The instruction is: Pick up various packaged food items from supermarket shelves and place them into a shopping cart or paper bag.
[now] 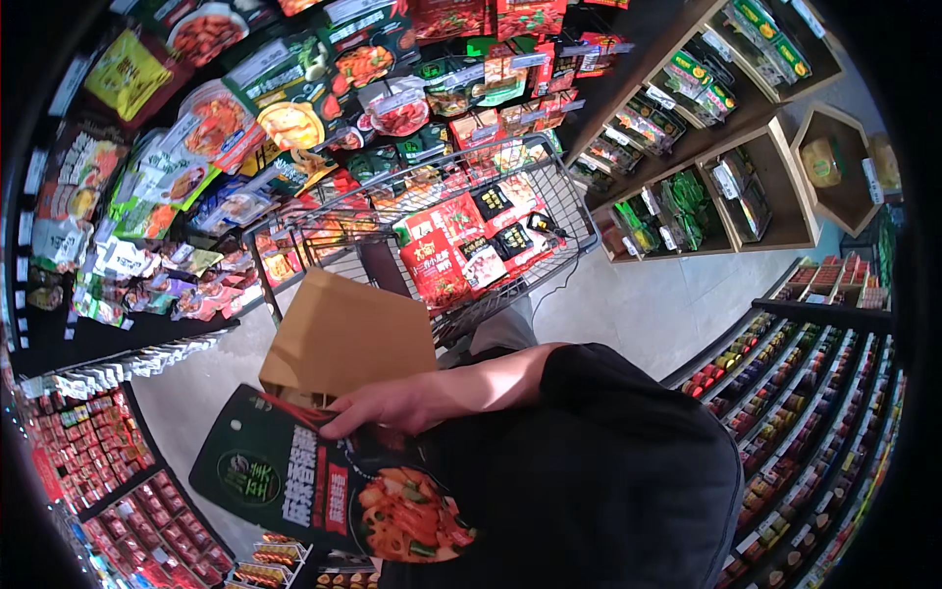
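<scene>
My right hand point(390, 405) reaches across from the right, out of a black short sleeve. Its thumb and fingers pinch a dark green food package point(302, 471) near one long edge. The package bears writing and a picture of a cooked dish, and it lies tilted in front of my black shirt. Just beyond the hand is a plain brown cardboard box point(349, 331); the package and hand cover its near end, so what supports it is hidden. My left hand is out of view. Past the box stands a wire shopping cart point(581, 247) holding several red food packages point(434, 265).
Hanging food packages point(291, 110) fill the dark rack beyond the cart. Wooden shelves point(780, 184) with packed greens stand at the right, above grey floor point(633, 309). Curved shelves of jars point(787, 427) line the lower right. Red packets point(147, 515) fill racks at the lower left.
</scene>
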Motion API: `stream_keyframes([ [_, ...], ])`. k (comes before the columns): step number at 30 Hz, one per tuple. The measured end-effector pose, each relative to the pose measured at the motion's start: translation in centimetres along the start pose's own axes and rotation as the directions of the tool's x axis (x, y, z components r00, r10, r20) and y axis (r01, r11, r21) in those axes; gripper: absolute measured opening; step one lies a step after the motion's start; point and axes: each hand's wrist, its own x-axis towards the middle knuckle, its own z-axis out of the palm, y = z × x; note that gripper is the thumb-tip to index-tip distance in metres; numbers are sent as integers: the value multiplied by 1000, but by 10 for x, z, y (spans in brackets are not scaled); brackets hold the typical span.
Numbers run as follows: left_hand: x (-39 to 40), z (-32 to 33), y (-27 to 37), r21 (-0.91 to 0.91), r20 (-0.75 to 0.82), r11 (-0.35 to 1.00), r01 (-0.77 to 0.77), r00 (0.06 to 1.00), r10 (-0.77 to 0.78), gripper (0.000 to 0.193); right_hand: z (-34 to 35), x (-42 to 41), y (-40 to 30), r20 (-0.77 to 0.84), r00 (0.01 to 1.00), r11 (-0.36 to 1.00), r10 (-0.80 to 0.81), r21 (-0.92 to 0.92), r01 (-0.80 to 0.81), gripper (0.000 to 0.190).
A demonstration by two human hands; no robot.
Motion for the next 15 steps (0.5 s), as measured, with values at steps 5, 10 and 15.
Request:
stream_keyframes([
  [5, -23, 89, 3, -155, 59, 971, 184, 982, -177, 47, 9, -35, -34, 31, 999, 998, 28, -58, -26, 36],
  [10, -20, 188, -7, -345, 200, 879, 329, 941, -274, 48, -58, -83, -33, -98, 992, 996, -83, -47, 78, 40],
  [15, 4, 197, -31, -433, 480, 800, 416, 857, -186, 27, -79, -180, -55, -207, 973, 988, -99, 93, 120, 35],
])
